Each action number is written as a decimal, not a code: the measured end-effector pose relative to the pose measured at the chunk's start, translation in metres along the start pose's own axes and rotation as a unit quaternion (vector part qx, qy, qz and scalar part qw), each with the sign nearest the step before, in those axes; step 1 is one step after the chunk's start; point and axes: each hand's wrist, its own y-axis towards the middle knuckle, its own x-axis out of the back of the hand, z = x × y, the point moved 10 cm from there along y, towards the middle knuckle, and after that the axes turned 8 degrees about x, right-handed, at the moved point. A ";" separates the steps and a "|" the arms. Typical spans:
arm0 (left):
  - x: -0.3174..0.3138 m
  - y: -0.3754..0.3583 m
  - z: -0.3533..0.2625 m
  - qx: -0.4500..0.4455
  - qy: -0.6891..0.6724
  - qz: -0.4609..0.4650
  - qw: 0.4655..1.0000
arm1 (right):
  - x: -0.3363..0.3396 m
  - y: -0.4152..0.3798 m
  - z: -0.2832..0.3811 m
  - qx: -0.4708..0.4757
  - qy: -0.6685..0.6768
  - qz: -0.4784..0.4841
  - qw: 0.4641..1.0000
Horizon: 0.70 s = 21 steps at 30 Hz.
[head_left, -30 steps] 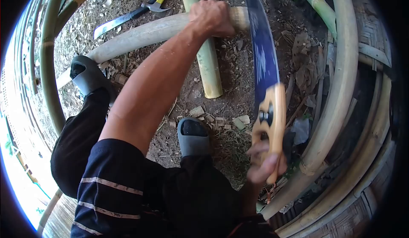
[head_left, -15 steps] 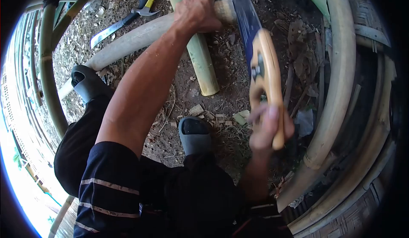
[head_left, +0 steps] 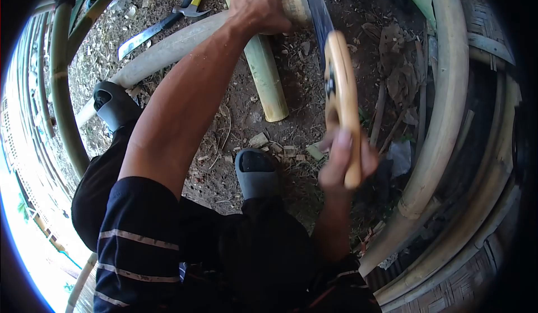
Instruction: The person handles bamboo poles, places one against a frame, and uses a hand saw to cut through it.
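Bamboo pole (head_left: 174, 47), pale and slightly bent, goes from the left side of the frame up to the top centre, and my left hand (head_left: 258, 11) is clamped on it near its right end. My right hand (head_left: 338, 159), right of the centre, is closed around the wooden handle of a saw (head_left: 344, 83) – it is a little blurred. My two hands are well apart. The dark blade points to the top edge and stands at the right end of the pole; how deep it has cut, I cannot tell. Under the pole, a greener bamboo piece (head_left: 262, 77) lies crosswise, with its cut end towards me. In the upper left of the frame, a hammer (head_left: 193, 12) with yellow handle lies on the soil, just beside a long knife (head_left: 143, 39). My grey shoes (head_left: 256, 179) stand apart – pale wood chips (head_left: 259, 139) are scattered near the right one. Along the right side curves a thick bamboo rail (head_left: 451, 88).
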 end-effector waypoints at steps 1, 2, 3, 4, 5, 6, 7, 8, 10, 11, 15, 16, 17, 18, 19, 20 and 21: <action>-0.002 0.005 -0.001 -0.007 -0.002 0.006 1.000 | 0.015 -0.026 0.008 0.063 -0.030 -0.011 0.998; 0.003 0.009 -0.003 -0.007 -0.008 -0.002 1.000 | 0.036 -0.057 0.009 0.066 0.005 -0.020 0.998; 0.000 0.004 -0.007 -0.014 -0.013 -0.004 1.000 | 0.046 -0.069 0.021 0.061 0.038 -0.026 0.997; 0.000 -0.001 -0.004 -0.018 -0.011 -0.006 1.000 | 0.041 -0.073 0.018 0.059 0.042 -0.024 0.997; -0.001 -0.003 0.001 -0.016 -0.005 -0.005 1.000 | 0.047 -0.080 0.017 0.069 0.073 -0.086 0.991; -0.002 -0.004 0.001 -0.014 -0.007 -0.007 1.000 | 0.053 -0.077 0.020 0.079 0.097 -0.151 0.981; -0.001 -0.001 -0.002 -0.013 -0.012 -0.015 1.000 | 0.031 -0.047 0.015 0.087 0.049 -0.077 0.992; -0.005 0.003 -0.002 -0.010 -0.002 -0.034 0.999 | 0.005 -0.012 0.007 0.086 0.000 -0.003 0.996; 0.000 0.001 0.000 -0.003 0.006 -0.017 1.000 | -0.029 0.035 -0.003 -0.008 0.050 0.024 0.998; 0.005 0.005 0.002 0.007 0.010 -0.002 1.000 | -0.024 0.029 -0.005 -0.006 0.053 0.024 0.998; 0.006 0.005 -0.001 -0.004 -0.005 -0.008 1.000 | 0.058 -0.085 0.016 0.043 0.054 -0.041 0.997; 0.002 0.004 0.000 -0.002 0.009 -0.016 1.000 | 0.064 -0.094 0.014 0.000 0.061 -0.058 0.996; -0.003 0.000 0.005 0.000 0.014 -0.011 1.000 | 0.062 -0.095 0.009 -0.006 0.064 -0.058 0.996; -0.003 -0.003 0.002 -0.005 0.005 -0.016 1.000 | 0.047 -0.077 0.012 0.014 0.031 -0.017 0.999; 0.006 0.000 -0.003 -0.009 -0.008 -0.035 0.999 | 0.029 -0.048 0.009 0.048 -0.001 0.023 0.999; 0.005 -0.003 -0.006 -0.011 -0.008 -0.034 0.999 | 0.002 -0.011 -0.004 0.029 -0.038 0.042 0.998; 0.002 -0.003 -0.005 -0.007 -0.006 -0.019 1.000 | -0.021 0.012 -0.013 0.010 -0.072 0.063 0.995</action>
